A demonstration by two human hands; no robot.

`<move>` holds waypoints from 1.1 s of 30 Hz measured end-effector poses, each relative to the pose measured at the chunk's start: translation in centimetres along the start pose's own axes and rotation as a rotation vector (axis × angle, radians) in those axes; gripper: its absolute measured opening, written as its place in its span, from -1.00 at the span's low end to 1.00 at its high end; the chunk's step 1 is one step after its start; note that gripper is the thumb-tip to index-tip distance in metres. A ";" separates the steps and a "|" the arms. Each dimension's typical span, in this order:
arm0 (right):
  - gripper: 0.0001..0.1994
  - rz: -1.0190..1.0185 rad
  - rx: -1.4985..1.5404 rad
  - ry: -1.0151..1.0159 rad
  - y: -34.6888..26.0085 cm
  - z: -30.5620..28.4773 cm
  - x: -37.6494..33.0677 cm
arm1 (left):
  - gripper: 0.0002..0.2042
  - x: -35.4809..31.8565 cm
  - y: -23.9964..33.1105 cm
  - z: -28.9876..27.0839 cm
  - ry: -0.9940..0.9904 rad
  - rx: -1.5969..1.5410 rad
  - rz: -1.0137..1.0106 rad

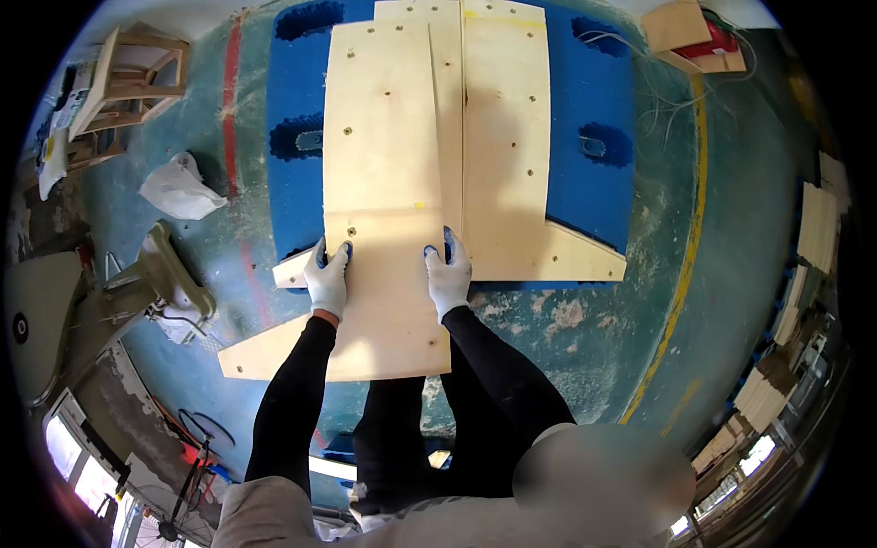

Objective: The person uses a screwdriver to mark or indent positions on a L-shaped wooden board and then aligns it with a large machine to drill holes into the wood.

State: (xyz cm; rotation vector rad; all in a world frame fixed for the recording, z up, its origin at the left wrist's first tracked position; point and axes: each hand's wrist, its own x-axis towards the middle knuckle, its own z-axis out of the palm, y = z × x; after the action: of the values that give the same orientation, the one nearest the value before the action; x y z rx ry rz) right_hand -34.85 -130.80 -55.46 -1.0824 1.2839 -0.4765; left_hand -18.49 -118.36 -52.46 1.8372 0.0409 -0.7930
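Observation:
A long pale plywood panel (pixel 388 155) lies before me, its near end reaching over the floor close to my legs. My left hand (pixel 327 283), in a white glove with blue fingertips, grips the panel's left edge. Gloved the same way, my right hand (pixel 448 279) is closed on the right edge. A tapered wing (pixel 265 352) juts out left at the near end. Under and right of this panel rests a similar plywood panel (pixel 507 137) with a tapered wing pointing right. Small dark fastener spots dot both. The hidden undersides cannot be seen.
Beneath the panels sits a blue plastic pallet (pixel 594 201) with recesses. A pedestal machine (pixel 169 269) and a white bag (pixel 183 187) are on the left floor, a wooden frame (pixel 142 82) farther back. An opened cardboard box (pixel 681 36) stands far right; stacked boards (pixel 818 224) line the right side.

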 end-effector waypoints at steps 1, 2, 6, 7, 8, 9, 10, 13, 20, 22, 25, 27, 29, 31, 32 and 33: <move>-0.45 -0.026 -0.045 0.005 1.0 0.1 1.9 | -0.57 1.6 -0.7 1.2 -0.009 -0.014 0.006; -0.46 -0.036 0.002 0.029 2.0 0.4 3.9 | -0.58 3.3 -1.4 2.5 0.012 -0.030 -0.007; -0.47 -0.152 -0.163 0.089 5.4 0.3 12.0 | -0.58 10.4 -3.6 7.1 -0.058 -0.092 0.076; -0.48 -0.197 -0.293 0.092 5.9 -0.2 13.8 | -0.56 11.8 -3.9 8.1 -0.058 -0.036 0.059; -0.46 -0.311 -0.538 0.107 4.6 -0.2 14.7 | -0.51 13.6 -5.1 7.6 -0.025 0.108 0.026; -0.45 -0.411 -0.585 0.107 4.3 -0.9 16.3 | -0.46 15.3 -6.6 7.5 -0.010 0.247 -0.002; -0.44 -0.513 -0.631 0.111 4.1 -1.9 18.2 | -0.35 16.2 -8.1 7.7 0.058 0.456 0.038; -0.43 -0.706 -0.645 0.241 2.4 -6.3 24.2 | -0.34 18.0 -7.0 10.0 0.062 0.610 0.175; -0.17 -0.310 -0.738 0.336 -0.3 -14.6 34.3 | -0.20 24.8 -5.4 13.6 -0.094 0.306 0.116; -0.13 -0.191 -0.484 0.189 0.8 -14.9 35.7 | -0.24 25.1 -8.1 13.5 -0.093 0.377 0.221; -0.11 -0.228 -0.385 0.175 3.1 -15.5 35.7 | -0.23 22.8 -7.1 15.4 -0.083 0.394 0.154; -0.14 -0.236 -0.408 0.096 3.1 -16.4 36.2 | -0.24 22.8 -7.4 15.3 -0.070 0.405 0.172; -0.18 -0.153 -0.286 0.006 1.4 -16.2 35.5 | -0.26 23.6 -7.6 14.4 -0.079 0.384 0.168; -0.34 -0.221 -0.412 -0.016 1.2 -18.8 37.7 | -0.28 25.2 -7.4 14.0 -0.140 0.314 0.145; -0.34 -0.233 -0.380 -0.035 0.2 -18.8 38.7 | -0.30 26.5 -6.7 14.2 -0.105 0.252 0.177; -0.34 -0.243 -0.348 -0.054 -0.7 -18.7 39.7 | -0.32 27.7 -6.2 14.3 -0.072 0.191 0.208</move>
State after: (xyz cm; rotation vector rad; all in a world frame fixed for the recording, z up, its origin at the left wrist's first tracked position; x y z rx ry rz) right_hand -40.92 -170.08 -74.11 -1.5452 1.2202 -0.4091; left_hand -6.46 -137.14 -75.12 1.9529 -0.2766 -0.7355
